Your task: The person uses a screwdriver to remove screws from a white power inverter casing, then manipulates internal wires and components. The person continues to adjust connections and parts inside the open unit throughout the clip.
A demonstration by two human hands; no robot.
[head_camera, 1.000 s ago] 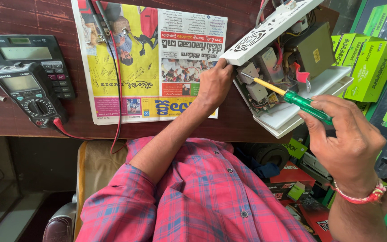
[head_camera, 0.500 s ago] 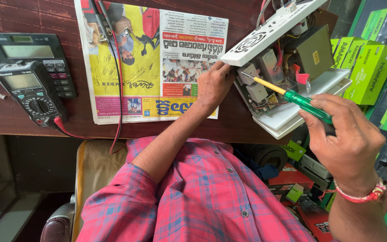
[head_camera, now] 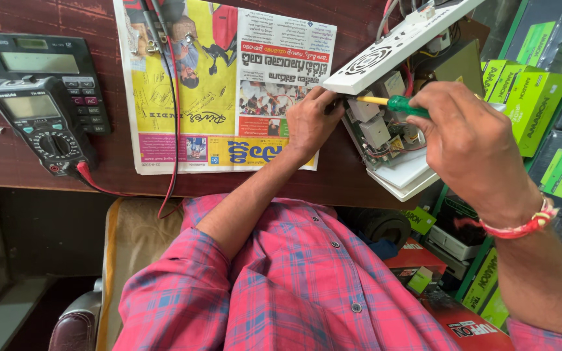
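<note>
An opened white electronic unit point(head_camera: 398, 170) lies at the table's right edge, its vented lid point(head_camera: 385, 55) tipped up and circuit parts showing inside. My left hand point(head_camera: 310, 123) grips the unit's left side just under the lid. My right hand point(head_camera: 469, 146) holds a screwdriver point(head_camera: 391, 103) with a green handle and yellow shaft. Its tip points left into the unit's interior, close to my left fingers. A red thread band circles my right wrist.
A newspaper point(head_camera: 222, 91) covers the dark wooden table point(head_camera: 8, 162). A black multimeter point(head_camera: 43, 123) with red and black leads sits at the left beside a calculator point(head_camera: 40, 65). Green and black boxes point(head_camera: 535, 97) are stacked at the right. My pink checked shirt fills the foreground.
My right hand has moved up and to the left with the screwdriver, bringing its tip deeper into the unit. My left hand stays on the unit.
</note>
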